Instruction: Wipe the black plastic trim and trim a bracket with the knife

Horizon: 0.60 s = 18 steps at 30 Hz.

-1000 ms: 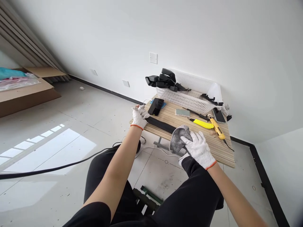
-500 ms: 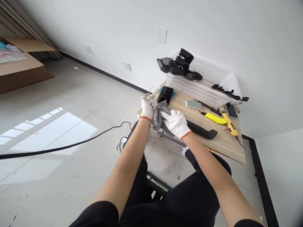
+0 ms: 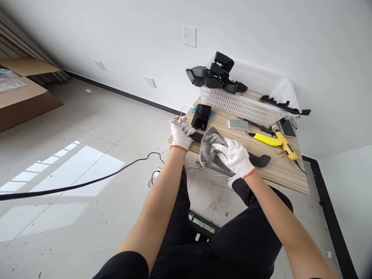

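Note:
My left hand (image 3: pixel 181 132), in a white knit glove, is closed around the left end of a long black plastic part (image 3: pixel 259 160) that lies along the table's front edge. My gloved right hand (image 3: pixel 235 155) grips a grey cloth (image 3: pixel 209 146) and presses it over the middle of that part. The cloth hides this stretch, while the right end, bent upward, shows past my right hand. Just behind my left hand sits a black vented housing (image 3: pixel 201 116) on a blue piece.
A white plastic basket (image 3: pixel 244 105) with black plastic parts (image 3: pixel 216 75) stands at the table's back. On the striped tabletop (image 3: pixel 279 174) lie a grey-white block (image 3: pixel 238 124), a yellow-handled knife (image 3: pixel 266 139), a yellow corded tool (image 3: pixel 286 146) and a phone (image 3: pixel 287 128). A black cable (image 3: pixel 87 186) crosses the left side.
My right hand has slid to the right along the black part with the cloth, baring the stretch beside my left hand. My left hand stays at the left end.

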Motion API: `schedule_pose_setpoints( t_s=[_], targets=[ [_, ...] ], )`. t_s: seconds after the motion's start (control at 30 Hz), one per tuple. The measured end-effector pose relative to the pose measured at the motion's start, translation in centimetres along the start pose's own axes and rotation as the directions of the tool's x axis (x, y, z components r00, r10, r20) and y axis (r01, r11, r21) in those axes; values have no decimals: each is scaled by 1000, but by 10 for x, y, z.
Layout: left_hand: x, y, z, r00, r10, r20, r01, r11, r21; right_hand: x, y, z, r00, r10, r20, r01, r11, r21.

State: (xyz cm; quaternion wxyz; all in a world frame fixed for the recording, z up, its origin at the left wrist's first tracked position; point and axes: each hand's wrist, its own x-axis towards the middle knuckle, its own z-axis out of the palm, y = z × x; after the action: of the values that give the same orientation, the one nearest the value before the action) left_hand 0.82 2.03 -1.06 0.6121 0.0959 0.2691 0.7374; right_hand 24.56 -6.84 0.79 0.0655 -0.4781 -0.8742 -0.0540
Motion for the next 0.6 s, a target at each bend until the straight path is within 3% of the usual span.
schedule_pose_setpoints(
  t_s=[0.17,0.33,0.47,0.6],
  targets=[
    [-6,3,6,997,-80,-12,77,986,-147,-69,61,-8,999,-38,-16,38,998,-45],
    [-4,3,5,996,-89,0,88,985,-145,-123,106,-19,999,3,-35,-5,996,-86],
    [4,3,-2,994,-103,32,106,988,-108,-139,117,-24,997,59,-51,-65,990,-123],
    [4,3,-2,994,-102,30,105,990,-99,-123,99,-17,994,-64,-87,54,992,-113]
  ],
)
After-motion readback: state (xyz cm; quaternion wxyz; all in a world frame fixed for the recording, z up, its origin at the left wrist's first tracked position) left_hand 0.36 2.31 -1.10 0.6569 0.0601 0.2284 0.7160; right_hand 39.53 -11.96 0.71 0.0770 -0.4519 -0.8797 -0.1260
